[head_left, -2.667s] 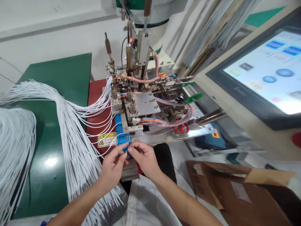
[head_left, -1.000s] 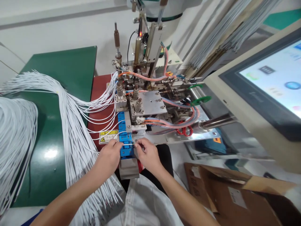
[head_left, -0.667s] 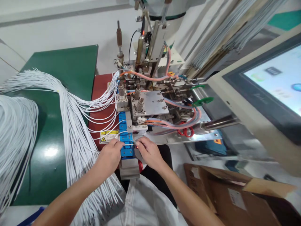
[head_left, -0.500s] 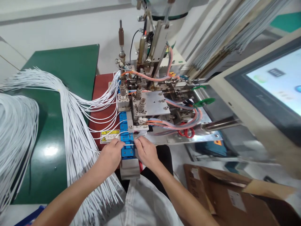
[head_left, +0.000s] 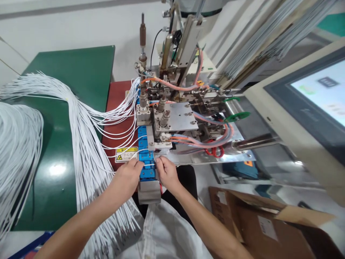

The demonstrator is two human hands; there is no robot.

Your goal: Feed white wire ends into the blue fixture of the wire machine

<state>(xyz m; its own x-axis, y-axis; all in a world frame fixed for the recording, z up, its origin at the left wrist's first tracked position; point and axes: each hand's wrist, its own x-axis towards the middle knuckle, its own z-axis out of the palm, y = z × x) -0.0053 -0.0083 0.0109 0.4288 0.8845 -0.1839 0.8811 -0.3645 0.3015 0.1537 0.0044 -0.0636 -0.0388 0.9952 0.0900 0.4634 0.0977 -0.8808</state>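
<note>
My left hand (head_left: 126, 178) and my right hand (head_left: 166, 173) sit on either side of the blue fixture blocks (head_left: 147, 167) at the near end of a small metal machine (head_left: 175, 118). Between them they pinch a thin white wire (head_left: 151, 164) stretched across the top of the nearest blue block. Both hands' fingers are closed on that wire. More white wires (head_left: 118, 126) fan out from the blue blocks to the left into a thick bundle (head_left: 81, 144) on the green mat (head_left: 67, 75).
A touchscreen panel (head_left: 318, 97) stands at the right. An open cardboard box (head_left: 269, 223) lies at the lower right. A second heap of white wires (head_left: 16, 151) covers the far left. A yellow warning label (head_left: 126, 154) sits on the red base. Red scissors (head_left: 212, 150) lie on the machine plate.
Both hands moved forward from in front of the fixture onto the nearest blue block and now hold the wire across it. The camera view drifted slightly.
</note>
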